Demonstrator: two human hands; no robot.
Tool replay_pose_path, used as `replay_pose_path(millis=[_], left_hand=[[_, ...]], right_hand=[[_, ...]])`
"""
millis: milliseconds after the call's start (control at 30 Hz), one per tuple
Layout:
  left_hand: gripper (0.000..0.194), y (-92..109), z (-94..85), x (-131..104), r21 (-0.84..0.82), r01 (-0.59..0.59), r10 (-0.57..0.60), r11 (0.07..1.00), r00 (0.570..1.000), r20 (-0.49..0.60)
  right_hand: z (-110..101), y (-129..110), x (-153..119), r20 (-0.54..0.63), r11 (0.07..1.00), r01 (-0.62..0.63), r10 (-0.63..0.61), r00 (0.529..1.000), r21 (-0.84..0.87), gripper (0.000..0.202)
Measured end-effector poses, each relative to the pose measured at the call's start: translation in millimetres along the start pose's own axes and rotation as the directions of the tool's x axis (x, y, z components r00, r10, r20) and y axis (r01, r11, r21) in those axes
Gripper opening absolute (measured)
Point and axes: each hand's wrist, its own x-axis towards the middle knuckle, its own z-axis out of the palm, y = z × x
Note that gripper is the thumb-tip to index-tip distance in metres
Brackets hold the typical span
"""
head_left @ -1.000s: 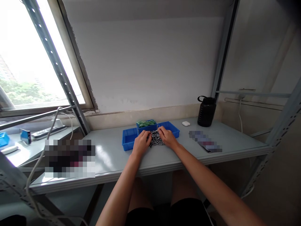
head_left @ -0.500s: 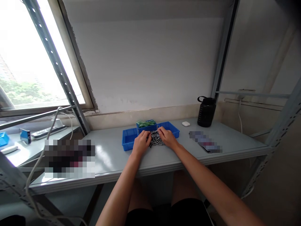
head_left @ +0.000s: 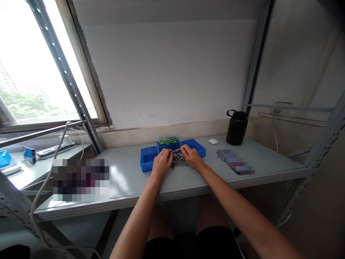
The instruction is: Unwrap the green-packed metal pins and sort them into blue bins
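A pile of metal screws (head_left: 179,158) lies on the grey table between my two hands. My left hand (head_left: 162,162) is at the pile's left side, fingers closed on a screw that spans the gap above the pile. From the right, my right hand (head_left: 191,155) pinches at the other end of this thin metal piece. Behind the hands stand three blue bins: the left bin (head_left: 147,166) looks empty, the middle bin (head_left: 169,147) holds green packets, and the right bin (head_left: 202,152) is partly hidden by my right hand.
A black bottle (head_left: 236,128) stands at the back right, with a white case (head_left: 213,141) left of it. A blurred flat object (head_left: 235,162) lies on the right, another blurred item (head_left: 81,180) on the left. A white cable (head_left: 33,205) hangs at the left edge.
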Motion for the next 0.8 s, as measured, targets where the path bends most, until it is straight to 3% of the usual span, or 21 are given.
replay_pose_path(millis=[167, 300, 400, 500, 600, 700, 800], left_hand=[[0.016, -1, -8.2, 4, 0.041, 0.027, -0.022, 0.999, 0.992, -0.127], [0.014, -15, -31.7, 6, 0.149, 0.200, -0.163, 0.968, 0.960, -0.228], [0.013, -33, -51.1, 6, 0.255, 0.322, -0.275, 0.912, 0.940, -0.202], [0.012, -40, -59.7, 4, 0.398, 0.357, -0.327, 0.845, 0.934, -0.144], [0.015, -25, -54.0, -1, 0.463, 0.295, -0.278, 0.836, 0.955, -0.106], [0.013, 4, -39.6, -14, 0.338, 0.051, -0.078, 0.940, 0.995, 0.064], [0.010, 26, -24.8, -31, 0.209, -0.011, -0.045, 0.978, 0.965, 0.258]], right_hand=[[-2, -2, 0, 0.000, 1.000, -0.008, 0.008, 1.000, -0.013, 0.028], [-3, -8, -1, 0.059, 0.999, 0.028, -0.026, 0.998, -0.036, 0.026], [1, -18, -3, 0.173, 0.991, 0.114, -0.100, 0.980, -0.072, 0.023], [10, -26, -5, 0.312, 0.965, 0.228, -0.180, 0.933, -0.127, 0.017], [18, -29, -7, 0.392, 0.929, 0.336, -0.255, 0.884, -0.153, 0.014], [19, -28, -6, 0.419, 0.911, 0.381, -0.288, 0.861, -0.158, 0.011], [12, -27, -4, 0.408, 0.923, 0.341, -0.246, 0.879, -0.179, 0.011]])
